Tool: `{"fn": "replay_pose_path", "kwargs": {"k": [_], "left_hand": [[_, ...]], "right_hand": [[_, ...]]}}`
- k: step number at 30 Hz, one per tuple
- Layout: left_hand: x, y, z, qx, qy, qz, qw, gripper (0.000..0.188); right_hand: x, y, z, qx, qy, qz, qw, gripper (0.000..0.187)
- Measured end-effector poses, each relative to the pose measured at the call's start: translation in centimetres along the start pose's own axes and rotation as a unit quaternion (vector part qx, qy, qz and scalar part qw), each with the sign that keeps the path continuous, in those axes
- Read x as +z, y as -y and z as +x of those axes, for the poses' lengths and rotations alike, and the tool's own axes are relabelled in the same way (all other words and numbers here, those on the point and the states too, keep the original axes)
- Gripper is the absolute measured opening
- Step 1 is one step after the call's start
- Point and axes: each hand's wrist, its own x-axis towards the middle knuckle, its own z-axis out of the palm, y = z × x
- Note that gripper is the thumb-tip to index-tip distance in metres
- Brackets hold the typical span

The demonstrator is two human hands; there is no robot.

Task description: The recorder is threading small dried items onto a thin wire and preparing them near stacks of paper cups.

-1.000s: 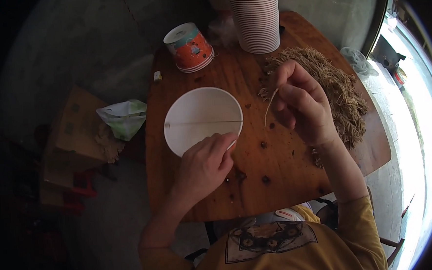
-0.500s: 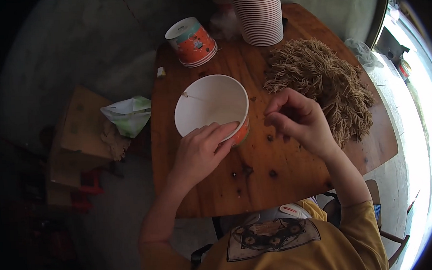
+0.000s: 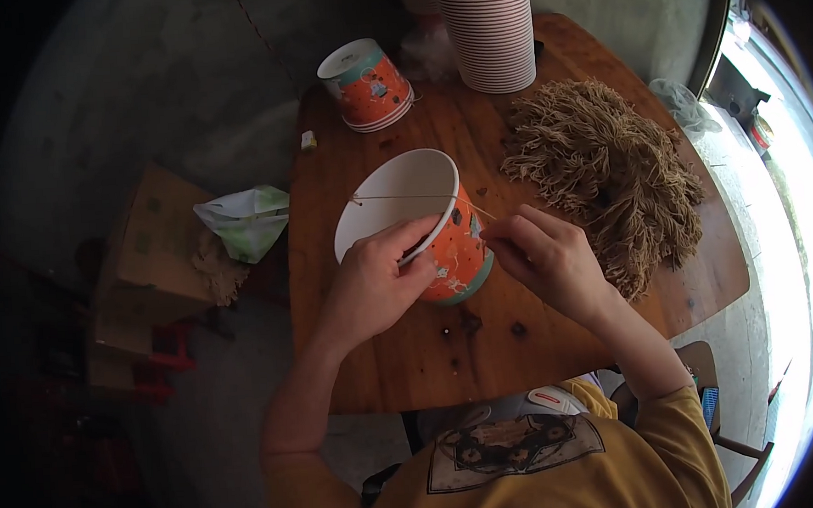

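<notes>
A paper bucket (image 3: 459, 259), orange outside with a teal band and white inside, is tilted on the wooden table with its mouth facing left and up. My left hand (image 3: 371, 279) grips its near rim, thumb outside and some fingers hidden inside. A thin tan string (image 3: 408, 197) runs taut from the far left of the rim, across the mouth and over the right rim. Its other end is pinched between the fingertips of my right hand (image 3: 549, 260), just right of the bucket.
A heap of tan strings (image 3: 604, 165) covers the table's right side. Behind the bucket stand a short upside-down stack of orange buckets (image 3: 372, 86) and a tall stack of white-rimmed ones (image 3: 489, 43). Cardboard boxes (image 3: 153, 235) and a green-white bag (image 3: 250, 221) are left of the table (image 3: 385, 379).
The bucket has turned and tipped, showing more of its orange side. My right hand has moved slightly left and down, its fingers closing, and the string now stretches straight across the mouth.
</notes>
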Motion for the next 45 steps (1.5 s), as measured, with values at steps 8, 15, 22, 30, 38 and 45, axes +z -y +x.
{"fn": "replay_pose_path", "kwargs": {"k": [8,15,22,30,38,45], "left_hand": [[-0.1,0.1,0.4,-0.010,-0.008,-0.040,0.999,0.036],[-0.2,0.1,0.7,-0.020,-0.010,-0.038,0.999,0.036],[0.4,-0.2,0.8,0.008,-0.012,-0.038,0.999,0.037],[1.6,-0.9,0.4,-0.008,-0.004,-0.031,0.999,0.045],[2.3,-2.3,0.4,-0.035,0.003,-0.009,0.999,0.046],[2.6,-2.6,0.5,-0.029,0.005,0.021,0.999,0.047]], "right_hand": [[0.4,0.4,0.8,0.109,-0.044,0.152,0.981,0.012],[1.1,-0.1,1.6,0.120,-0.068,0.155,0.978,0.011],[2.1,-0.2,1.6,0.063,-0.099,0.049,0.992,0.015],[1.6,0.2,0.9,0.024,-0.106,-0.058,0.992,0.019],[1.4,0.3,0.4,0.017,-0.119,-0.095,0.988,0.018],[1.5,0.5,0.4,0.022,-0.102,-0.125,0.987,0.019]]}}
